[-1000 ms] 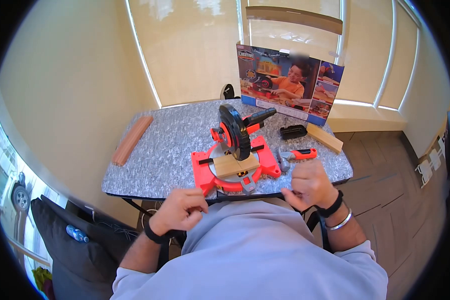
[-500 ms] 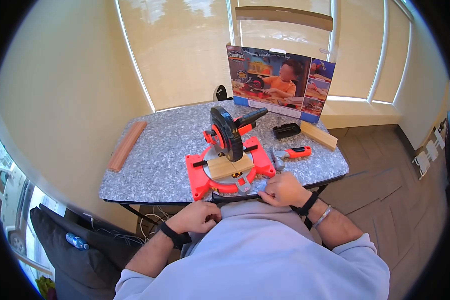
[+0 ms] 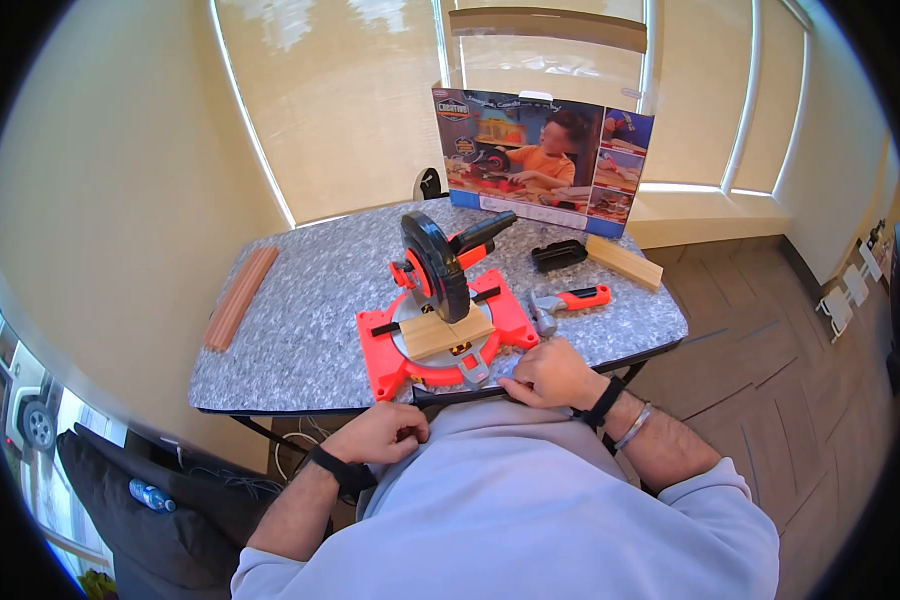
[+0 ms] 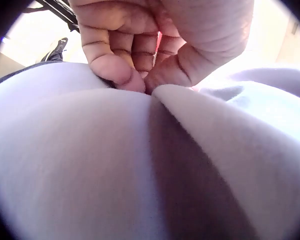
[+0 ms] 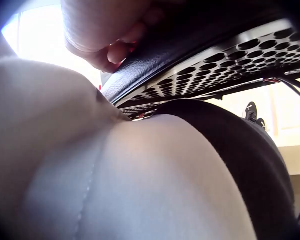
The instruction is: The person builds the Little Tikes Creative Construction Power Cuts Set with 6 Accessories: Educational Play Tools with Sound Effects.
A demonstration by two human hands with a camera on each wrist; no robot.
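Note:
In the head view my left hand point(image 3: 378, 432) rests against the light grey shirt point(image 3: 550, 510) with its fingers loosely curled. The left wrist view has its thumb and index fingertip close together at a fold of cloth. My right hand point(image 3: 555, 372), also loosely curled, rests at the table's front edge. Just beyond the hands stands a toy miter saw point(image 3: 435, 262), with a black blade guard and handle over a red base point(image 3: 378, 368). A pale wooden block point(image 3: 422, 338) lies across that base beneath the blade. Close beyond my right hand is a toy hammer point(image 3: 582, 298) with a red and black handle.
The speckled grey table point(image 3: 290, 350) carries reddish-brown wooden strips point(image 3: 242, 298) at its left, and a black plastic piece point(image 3: 559, 256) beside another pale block point(image 3: 638, 268) at its right. A large printed box point(image 3: 530, 150) stands upright at the back. A bottle point(image 3: 152, 494) lies on a dark cushion.
Both hands were raised in front of the shirt. They have come down, the left onto the shirt and the right to the table edge. Saw, hammer and blocks stay put as the head view shifts.

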